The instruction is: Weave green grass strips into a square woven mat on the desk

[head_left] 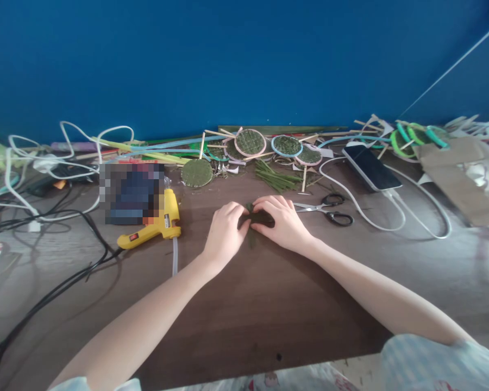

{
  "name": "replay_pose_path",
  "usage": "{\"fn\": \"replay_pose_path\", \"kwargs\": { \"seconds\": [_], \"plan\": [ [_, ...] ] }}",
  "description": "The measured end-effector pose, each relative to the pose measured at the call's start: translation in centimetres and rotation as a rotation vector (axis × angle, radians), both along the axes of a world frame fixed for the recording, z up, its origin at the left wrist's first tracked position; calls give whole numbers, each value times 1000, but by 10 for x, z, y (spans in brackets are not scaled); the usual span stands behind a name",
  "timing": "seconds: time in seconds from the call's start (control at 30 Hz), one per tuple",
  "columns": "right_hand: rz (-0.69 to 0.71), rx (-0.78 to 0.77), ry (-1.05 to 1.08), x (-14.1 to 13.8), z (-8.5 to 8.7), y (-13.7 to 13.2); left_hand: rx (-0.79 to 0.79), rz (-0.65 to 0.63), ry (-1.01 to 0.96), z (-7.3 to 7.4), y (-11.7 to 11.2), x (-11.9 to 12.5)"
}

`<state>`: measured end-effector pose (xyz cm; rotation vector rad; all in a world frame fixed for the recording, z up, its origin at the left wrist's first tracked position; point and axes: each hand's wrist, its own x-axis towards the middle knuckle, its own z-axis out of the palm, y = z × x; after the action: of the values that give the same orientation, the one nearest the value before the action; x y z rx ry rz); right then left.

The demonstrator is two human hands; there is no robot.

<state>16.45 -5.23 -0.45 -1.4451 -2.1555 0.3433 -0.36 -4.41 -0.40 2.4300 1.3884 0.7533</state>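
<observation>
My left hand (225,232) and my right hand (282,221) meet at the middle of the brown table (269,304). Between them lies a small dark green woven piece (257,218), flat on the tabletop. Both hands press and pinch it with curled fingers, one from each side. A thin green strand pokes out below it. Most of the piece is hidden under my fingers.
A yellow glue gun (155,228) lies left of my hands, scissors (330,210) just right. Round green woven discs (250,142) and green strips (275,178) lie at the back. A phone (370,167) on a white cable sits right. Black and white cables (44,217) crowd the left.
</observation>
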Motion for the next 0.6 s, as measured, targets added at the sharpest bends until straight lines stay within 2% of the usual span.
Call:
{"fn": "replay_pose_path", "kwargs": {
  "seconds": [0.23, 0.6],
  "plan": [
    [-3, -38, 66, 1, 3, 1, -45, -13, -78, 2, 2, -2],
    [-5, -43, 56, 1, 2, 2, -76, -14, -123, 3, 3, -3]
  ]
}}
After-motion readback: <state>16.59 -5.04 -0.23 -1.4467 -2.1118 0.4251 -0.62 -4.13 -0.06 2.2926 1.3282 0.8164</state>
